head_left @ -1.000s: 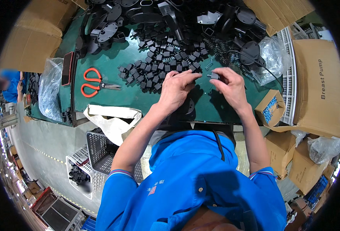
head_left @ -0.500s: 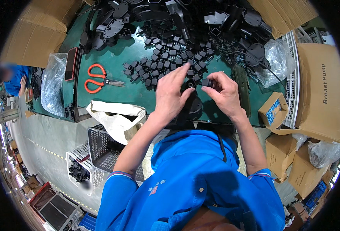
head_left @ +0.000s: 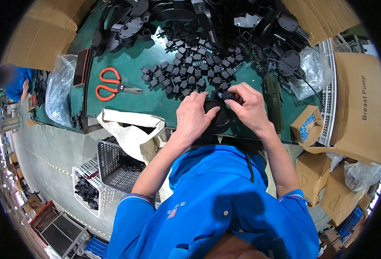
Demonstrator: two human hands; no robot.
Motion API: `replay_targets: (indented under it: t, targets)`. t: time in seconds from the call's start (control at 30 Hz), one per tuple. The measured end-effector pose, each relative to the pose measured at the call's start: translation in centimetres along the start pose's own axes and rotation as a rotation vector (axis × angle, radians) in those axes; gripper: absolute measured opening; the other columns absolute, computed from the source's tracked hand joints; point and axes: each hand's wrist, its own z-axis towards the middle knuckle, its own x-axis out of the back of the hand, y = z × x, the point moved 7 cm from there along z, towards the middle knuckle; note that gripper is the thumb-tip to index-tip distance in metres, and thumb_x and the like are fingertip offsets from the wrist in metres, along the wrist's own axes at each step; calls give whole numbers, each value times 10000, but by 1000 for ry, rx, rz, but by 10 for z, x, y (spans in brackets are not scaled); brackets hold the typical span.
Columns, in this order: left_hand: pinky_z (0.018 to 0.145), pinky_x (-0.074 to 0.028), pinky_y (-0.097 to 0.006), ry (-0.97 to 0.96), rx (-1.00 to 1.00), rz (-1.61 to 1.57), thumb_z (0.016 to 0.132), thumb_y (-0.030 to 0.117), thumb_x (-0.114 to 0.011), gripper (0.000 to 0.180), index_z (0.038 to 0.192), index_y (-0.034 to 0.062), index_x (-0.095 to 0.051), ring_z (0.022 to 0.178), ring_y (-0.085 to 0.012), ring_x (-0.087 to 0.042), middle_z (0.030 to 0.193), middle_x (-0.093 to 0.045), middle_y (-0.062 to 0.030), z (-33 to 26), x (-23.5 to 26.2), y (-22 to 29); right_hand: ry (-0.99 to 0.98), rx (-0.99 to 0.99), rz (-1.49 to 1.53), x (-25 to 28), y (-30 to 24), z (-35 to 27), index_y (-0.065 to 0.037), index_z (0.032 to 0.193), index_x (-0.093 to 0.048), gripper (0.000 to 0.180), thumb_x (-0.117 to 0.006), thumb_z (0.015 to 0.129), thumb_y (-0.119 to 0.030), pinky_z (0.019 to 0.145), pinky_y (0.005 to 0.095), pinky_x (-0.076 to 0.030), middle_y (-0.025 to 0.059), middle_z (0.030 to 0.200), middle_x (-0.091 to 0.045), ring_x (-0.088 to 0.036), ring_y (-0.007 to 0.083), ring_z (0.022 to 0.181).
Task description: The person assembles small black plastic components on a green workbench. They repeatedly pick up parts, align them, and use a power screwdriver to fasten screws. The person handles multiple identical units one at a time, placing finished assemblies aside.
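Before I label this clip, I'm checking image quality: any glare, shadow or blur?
Head view: glare marks the green tabletop beside the black blocks; head view: shadow darkens the blue shirt; head view: the co-worker's head is blurred.

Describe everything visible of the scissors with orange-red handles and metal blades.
The scissors lie flat on the green tabletop. Their two orange-red handles are plastic-looking loops, spread apart at left. The silvery metal blades taper rightward, toward the pile of small black block-shaped pieces, without reaching it; whether they are fully shut is unclear. Only the tabletop appears to touch them.
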Motion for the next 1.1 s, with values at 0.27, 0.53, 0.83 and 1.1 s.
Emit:
replay_targets:
  t: [0.27,0.53,0.83,1.1]
  targets:
    - [858,-508,-278,-324,453,-819,777,77,-763,616,1325,-88,-535,974,-166,-655,1126,-685,-114,15,-23,-36,162,-1,-8,-11,3,-2,13,959,-634,228,-730,754,-18,593,287,-469,82,815,-596,-576,175,646]
    - [722,-517,-245,-573,595,-1659,877,71,-624,354,1226,11,-595,771,-105,-609,950,-653,-18,-8,-46,-21,230,-144,396,-2,18,-20,25,957,-650,223,-741,754,19,575,213,-424,-2,805,-582,-509,44,660]
    - [1089,-384,-367,-400,225,-1422,883,150,-706,477,1317,1,-575,1288,-226,-492,1456,-475,-129,-24,-51,12,236,7,279,23,-19,-42,-3,865,-621,165,-709,726,10,543,325,-455,103,767,-576,-584,222,627]
    - [1001,-455,-333,-539,292,-1401,921,165,-664,425,1300,-4,-576,1129,-170,-579,1279,-592,-78,-31,-45,19,268,-113,578,23,-9,-52,30,799,-647,123,-741,722,51,501,229,-417,24,732,-605,-546,40,590]
